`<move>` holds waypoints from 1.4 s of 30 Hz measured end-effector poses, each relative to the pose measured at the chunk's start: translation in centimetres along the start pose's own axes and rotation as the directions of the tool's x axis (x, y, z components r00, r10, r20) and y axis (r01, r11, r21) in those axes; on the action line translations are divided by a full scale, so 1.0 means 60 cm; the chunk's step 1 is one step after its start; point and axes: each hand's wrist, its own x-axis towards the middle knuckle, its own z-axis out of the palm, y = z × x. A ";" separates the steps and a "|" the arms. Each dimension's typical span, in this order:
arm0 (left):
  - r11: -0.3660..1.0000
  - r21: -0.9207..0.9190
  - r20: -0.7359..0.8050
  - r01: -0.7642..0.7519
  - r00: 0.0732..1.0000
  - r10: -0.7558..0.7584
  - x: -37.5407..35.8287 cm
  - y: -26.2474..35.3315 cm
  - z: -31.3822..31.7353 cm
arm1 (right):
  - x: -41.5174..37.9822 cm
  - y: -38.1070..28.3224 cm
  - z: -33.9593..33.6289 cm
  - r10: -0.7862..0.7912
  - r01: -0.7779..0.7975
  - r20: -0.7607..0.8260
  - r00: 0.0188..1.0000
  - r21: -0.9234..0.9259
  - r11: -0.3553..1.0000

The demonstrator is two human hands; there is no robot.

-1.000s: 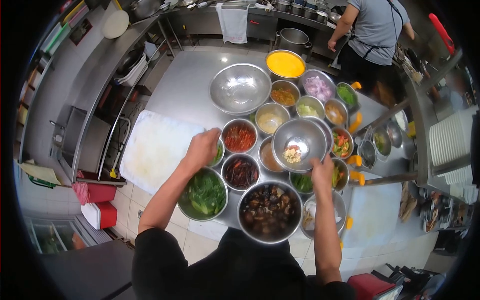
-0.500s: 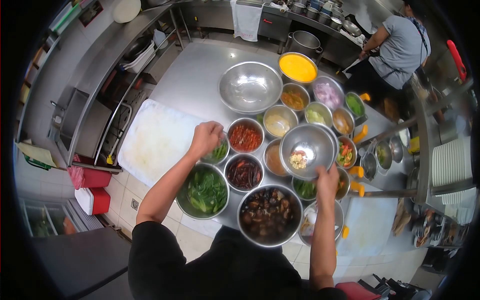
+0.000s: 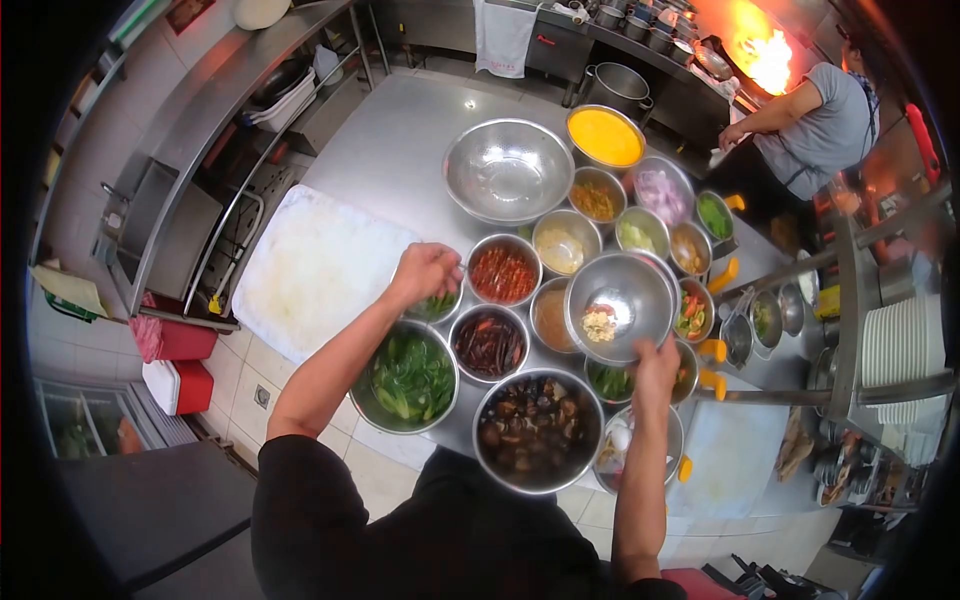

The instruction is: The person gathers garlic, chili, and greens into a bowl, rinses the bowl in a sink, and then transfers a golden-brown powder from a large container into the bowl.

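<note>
My right hand (image 3: pixel 656 368) grips the near rim of a steel bowl (image 3: pixel 640 290), which is tilted above other bowls. Chopped garlic (image 3: pixel 599 323) lies in its lower left. My left hand (image 3: pixel 428 272), its fingers pinched together, hovers over a small bowl of green pieces (image 3: pixel 436 306), beside the chopped red chilies (image 3: pixel 502 274). What the pinch holds, if anything, I cannot make out. Closer to me stand bowls of dried chilies (image 3: pixel 488 345), leafy greens (image 3: pixel 408 380) and dark soaked mushrooms (image 3: pixel 538 430).
A large steel bowl (image 3: pixel 508 200) and a pot of yellow liquid (image 3: pixel 606 136) stand farther back. A white cutting board (image 3: pixel 310 270) lies at left. Stacked plates (image 3: pixel 902 330) fill the right shelf. A co-worker (image 3: pixel 820 125) stands near a tall flame (image 3: pixel 765 60).
A large flame has flared up at the stove, and the co-worker has shifted slightly. My left hand has moved a little over the greens; my right still holds the garlic bowl.
</note>
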 end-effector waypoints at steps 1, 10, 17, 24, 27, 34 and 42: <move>1.000 -0.009 0.005 0.006 1.000 -0.006 -0.001 0.000 0.001 | 0.004 0.006 -0.004 -0.006 0.005 0.001 1.000 0.016 1.000; 0.996 -0.074 0.022 0.057 0.998 -0.055 -0.020 0.022 -0.006 | -0.001 -0.001 -0.006 0.018 -0.018 0.007 1.000 0.026 1.000; 0.991 -0.105 0.022 0.081 0.997 -0.079 -0.019 0.016 -0.016 | 0.005 0.006 -0.011 0.026 -0.026 0.005 1.000 -0.022 0.999; 0.976 -0.178 -0.010 0.125 0.992 -0.129 -0.017 0.013 -0.017 | -0.001 -0.006 -0.010 0.046 -0.046 -0.006 0.999 -0.020 0.999; 0.970 -0.203 -0.016 0.132 0.990 -0.138 -0.016 0.013 -0.018 | -0.001 -0.005 -0.010 0.032 -0.032 0.002 0.999 -0.012 0.999; 0.954 -0.274 -0.055 0.124 0.988 -0.144 -0.020 0.017 -0.021 | 0.005 0.000 -0.001 0.012 -0.012 -0.006 1.000 -0.044 0.999; 0.954 -0.272 -0.035 0.130 0.989 -0.144 -0.015 -0.003 -0.023 | 0.014 0.018 0.007 0.005 -0.004 0.012 1.000 -0.087 0.996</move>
